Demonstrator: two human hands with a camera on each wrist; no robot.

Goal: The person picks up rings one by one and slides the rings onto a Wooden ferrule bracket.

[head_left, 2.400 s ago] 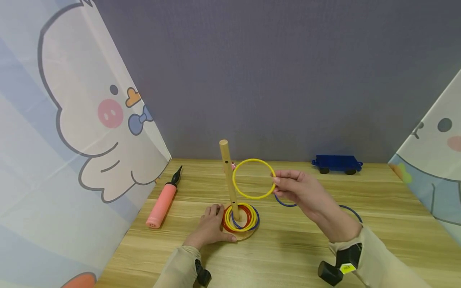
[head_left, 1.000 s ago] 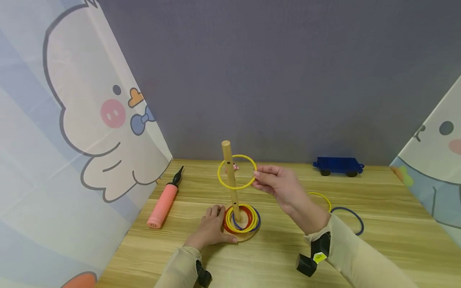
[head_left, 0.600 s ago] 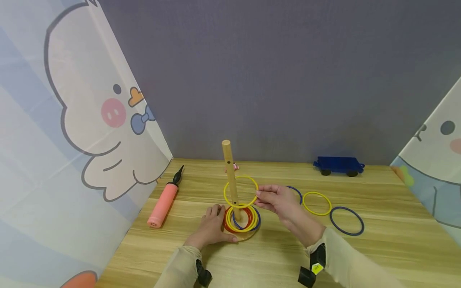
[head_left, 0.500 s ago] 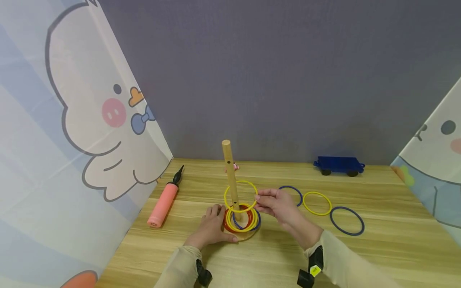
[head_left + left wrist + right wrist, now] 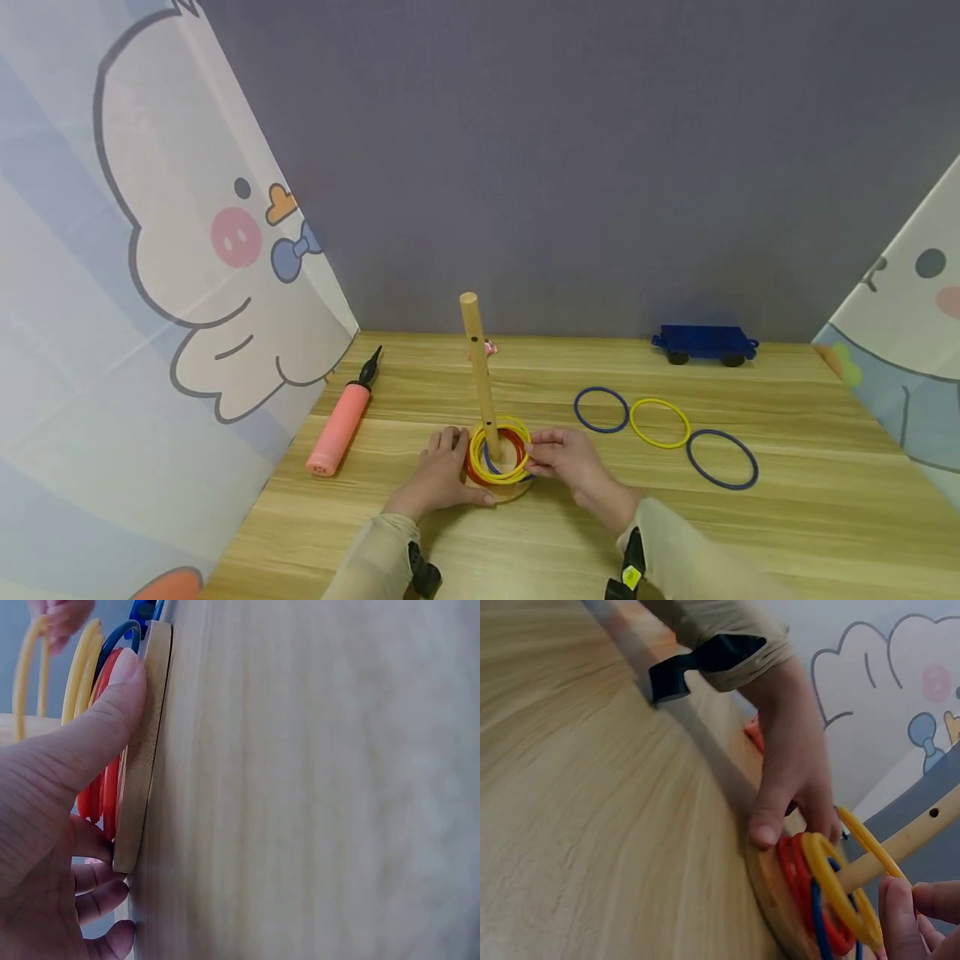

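Note:
A wooden ring-toss stand [image 5: 480, 367] stands upright on the table, several red, yellow and blue rings stacked round its foot. My left hand [image 5: 442, 475] grips the edge of its round base [image 5: 139, 765], thumb along the near side and fingers round the far side. Between thumb and fingertips, my right hand [image 5: 573, 467] pinches a yellow ring [image 5: 873, 846]. This ring encircles the post low down, tilted just above the stack. In the right wrist view the stacked yellow rings [image 5: 835, 889] lie over the red rings [image 5: 802, 881], with blue [image 5: 819, 919] among them.
On the right of the table [image 5: 600, 533] lie two blue rings [image 5: 577, 408] and a yellow ring [image 5: 660, 401]. A blue toy wagon [image 5: 705, 342] stands at the back right. A pink hand pump [image 5: 339, 429] lies left; a small pink object [image 5: 491, 347] is behind the post.
My right hand has carried the yellow ring left over the post, then down along it to just above the stack. My left hand has stayed at the base.

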